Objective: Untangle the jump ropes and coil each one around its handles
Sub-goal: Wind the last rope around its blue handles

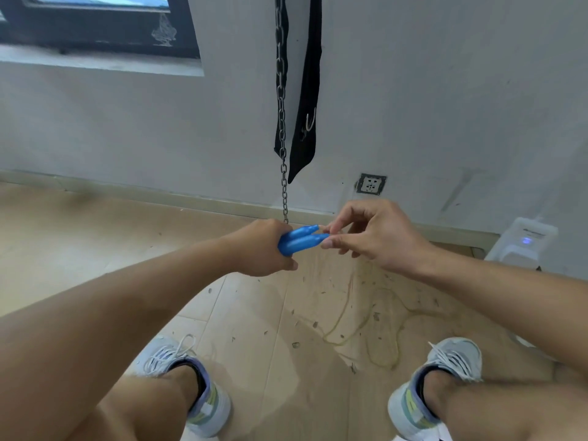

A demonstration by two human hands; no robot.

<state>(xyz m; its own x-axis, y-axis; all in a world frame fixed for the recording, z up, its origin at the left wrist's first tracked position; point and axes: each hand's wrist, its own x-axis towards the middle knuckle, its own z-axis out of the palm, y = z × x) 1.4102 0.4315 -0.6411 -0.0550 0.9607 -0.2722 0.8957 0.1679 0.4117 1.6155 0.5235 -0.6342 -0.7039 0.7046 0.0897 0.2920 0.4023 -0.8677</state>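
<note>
Jump-rope handles (302, 240), 2 of them, both blue, lie side by side in the left hand (261, 246), which is curled tight around their butt ends so that the tapered tips stick out toward the right hand (372, 237). The right hand's thumb and forefinger are pinched narrow right at those tips, the other 3 fingers loosely bent above; what they pinch is too thin and blurred to make out. Only 1 rope (356, 326) shows: a pale yellowish cord lying in loose loops on the wooden floor (95, 237) below and to the right of the handles, between the 2 grey sneakers, the left sneaker (191, 383) and the right sneaker (436, 386). Whether the cord joins the handles cannot be told.

Directly behind the handles 1 metal chain (282, 122) hangs down the white wall, its lowest link ending just above the left hand, with 1 black strap (307, 90) hanging beside it to the right. Right of the handles and above them, 1 wall socket (370, 184) sits low on the wall; farther right, 1 white device (525, 243) with a small blue light stands on the floor. Up and left of the handles is 1 dark-framed window (95, 23).
</note>
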